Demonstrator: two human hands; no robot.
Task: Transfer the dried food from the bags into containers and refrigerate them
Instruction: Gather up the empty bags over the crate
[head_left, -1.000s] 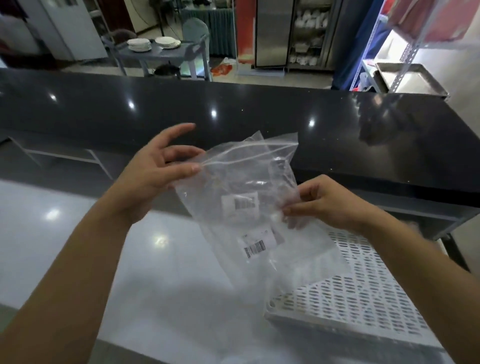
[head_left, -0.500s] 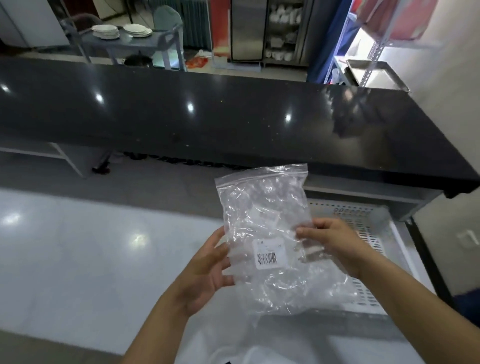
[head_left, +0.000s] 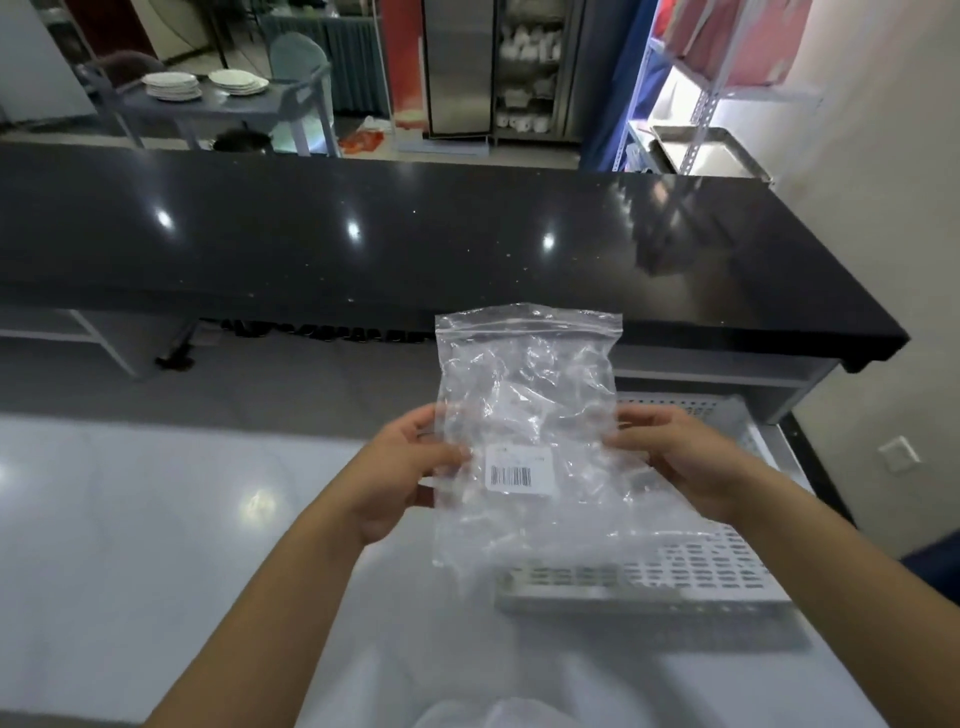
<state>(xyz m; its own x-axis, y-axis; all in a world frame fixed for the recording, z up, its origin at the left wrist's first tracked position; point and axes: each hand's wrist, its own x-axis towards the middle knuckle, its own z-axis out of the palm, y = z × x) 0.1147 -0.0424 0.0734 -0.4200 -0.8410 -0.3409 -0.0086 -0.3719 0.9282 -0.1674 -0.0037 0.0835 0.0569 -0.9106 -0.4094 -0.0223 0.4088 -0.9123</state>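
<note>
below my forearms the white counter (head_left: 130, 545) runs bare to the left; its right side carries a perforated white tray (head_left: 691, 571). both arms reach forward, wrists level. my left hand (head_left: 400, 467) pinches the left edge of the clear zip bag (head_left: 524, 405), thumb in front; my right hand (head_left: 691, 462) grips the right edge. bag held upright above the counter between both hands, zip seal at top, barcode label (head_left: 517, 467) facing me. beyond, the black countertop (head_left: 415, 234) spans the width.
</note>
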